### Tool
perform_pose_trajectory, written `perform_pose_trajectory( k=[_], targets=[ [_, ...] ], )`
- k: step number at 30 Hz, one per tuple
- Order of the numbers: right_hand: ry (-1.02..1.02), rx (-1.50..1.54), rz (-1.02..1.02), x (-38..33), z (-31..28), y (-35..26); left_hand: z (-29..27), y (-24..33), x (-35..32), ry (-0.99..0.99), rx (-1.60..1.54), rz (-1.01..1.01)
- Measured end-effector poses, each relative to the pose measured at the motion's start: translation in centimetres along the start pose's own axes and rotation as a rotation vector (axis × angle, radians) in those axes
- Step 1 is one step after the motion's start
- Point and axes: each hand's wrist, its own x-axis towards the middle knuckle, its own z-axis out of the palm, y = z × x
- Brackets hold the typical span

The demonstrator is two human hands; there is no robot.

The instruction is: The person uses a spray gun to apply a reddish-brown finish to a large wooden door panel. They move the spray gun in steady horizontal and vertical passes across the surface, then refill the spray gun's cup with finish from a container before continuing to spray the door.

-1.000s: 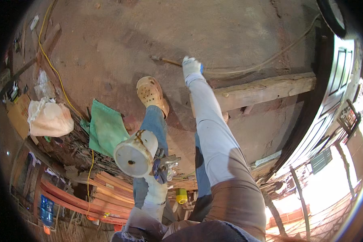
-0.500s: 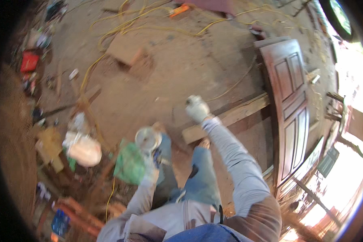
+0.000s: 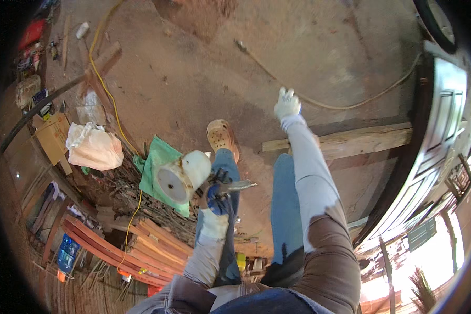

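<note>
My left hand (image 3: 217, 201), in a glove with dark blue on it, is wrapped around a spray gun (image 3: 239, 185) in front of my left leg. The gun's white cup (image 3: 186, 175) is tilted, its round lid facing up toward me. Farther forward and to the right, my right hand (image 3: 288, 106) wears a white glove, its fingers closed on a thin tan hose (image 3: 340, 107). The hose's dark end (image 3: 239, 45) sticks out beyond the hand, while the rest curves away right. Just where the fingers meet the hose is small in view.
A panelled wooden door (image 3: 437, 141) stands at the right beside a timber beam (image 3: 361, 142). Left lie a green sheet (image 3: 159, 152), a pale plastic bag (image 3: 94, 149), a yellow cord (image 3: 103, 78) and stacked reddish planks (image 3: 110, 248). A clog (image 3: 221, 137) is on my left foot.
My view has shifted downward and nearer the beam. My right hand has reached forward and right with the hose, whose end now shows. The spray gun's cup has tipped, with its lid turned left.
</note>
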Motion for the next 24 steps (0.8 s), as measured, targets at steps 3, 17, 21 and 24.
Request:
perform_pose_trajectory(
  k=[3,17,21,24],
  targets=[
    [0.163,-0.154,0.048,6.7,2.1,1.6,3.7,-1.0,-0.1,0.095,-0.212,-0.142],
    [0.474,0.947,-0.108,-0.5,-31.0,-3.0,-2.3,5.1,-9.0,-0.201,0.561,0.217],
    [0.583,1.1,-0.026,-6.5,-51.2,6.2,5.4,14.2,-14.2,-0.448,0.826,0.693],
    [0.991,1.142,-0.036,-9.3,-60.8,13.9,11.2,19.6,-13.3,-0.582,0.698,0.76]
  ],
)
